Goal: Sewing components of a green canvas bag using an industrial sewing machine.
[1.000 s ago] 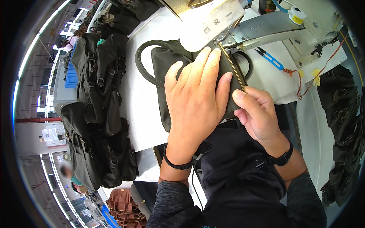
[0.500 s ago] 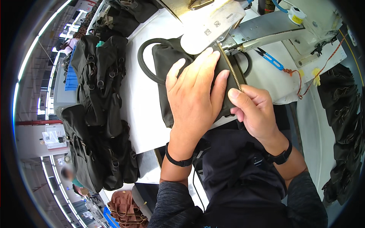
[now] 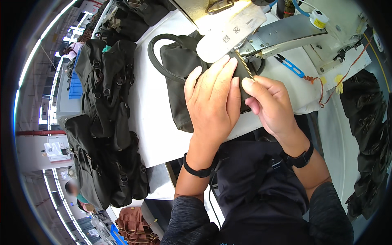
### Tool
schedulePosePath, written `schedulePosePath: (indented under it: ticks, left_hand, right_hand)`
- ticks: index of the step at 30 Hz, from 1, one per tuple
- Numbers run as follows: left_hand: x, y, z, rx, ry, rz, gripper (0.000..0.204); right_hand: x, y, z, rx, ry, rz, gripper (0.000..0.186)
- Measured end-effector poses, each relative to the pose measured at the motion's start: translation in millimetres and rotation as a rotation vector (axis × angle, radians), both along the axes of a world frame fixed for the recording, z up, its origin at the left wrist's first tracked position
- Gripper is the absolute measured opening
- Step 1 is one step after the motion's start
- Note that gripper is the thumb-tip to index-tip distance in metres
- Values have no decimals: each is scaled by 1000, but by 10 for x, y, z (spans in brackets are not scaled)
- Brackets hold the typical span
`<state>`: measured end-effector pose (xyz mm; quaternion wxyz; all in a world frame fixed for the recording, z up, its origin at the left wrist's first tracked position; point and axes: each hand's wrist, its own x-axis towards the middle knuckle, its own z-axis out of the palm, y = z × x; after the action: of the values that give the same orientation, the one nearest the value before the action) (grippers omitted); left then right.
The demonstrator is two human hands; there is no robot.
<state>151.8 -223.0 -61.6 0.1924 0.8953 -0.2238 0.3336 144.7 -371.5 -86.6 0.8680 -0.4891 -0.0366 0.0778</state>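
A dark olive bag [image 3: 179,98] with a round handle [image 3: 152,61] lies on the white table under the head of a sewing machine [image 3: 232,30]. Along the bag's right edge runs a brass-toothed zipper [image 3: 245,65] that goes up under the machine head; the needle area is hidden. Flat on the fabric rests my left hand [image 3: 214,96], fingers stretched toward the machine. My right hand [image 3: 269,100] pinches the zipper edge between thumb and fingers, just right of my left hand.
Blue thread snips [image 3: 290,66] on an orange cord lie right of the machine head. Stacked dark bags [image 3: 106,94] line the left side, and more dark pieces [image 3: 363,110] hang at the right. A brown bag [image 3: 136,224] sits lower left. A person [image 3: 75,190] is far off at left.
Bag and zipper have moved up toward the machine, so less zipper shows. My right hand has moved up with it; my left hand has shifted slightly right.
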Motion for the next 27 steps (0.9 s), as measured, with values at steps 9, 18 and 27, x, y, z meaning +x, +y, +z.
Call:
schedulePosePath:
  ticks: [9, 18, 27]
  left_hand:
    - [303, 119, -78, -100, -197, -108, 16]
    - [19, 27, -289, -348, -45, -191, 47]
    - [102, -77, -340, -204, -144, -32, 53]
  right_hand:
    - [238, 114, 1, -14, -42, -30, 30]
    - [327, 56, 148, -201, -39, -21, 31]
    - [308, -126, 175, -257, -153, 49, 32]
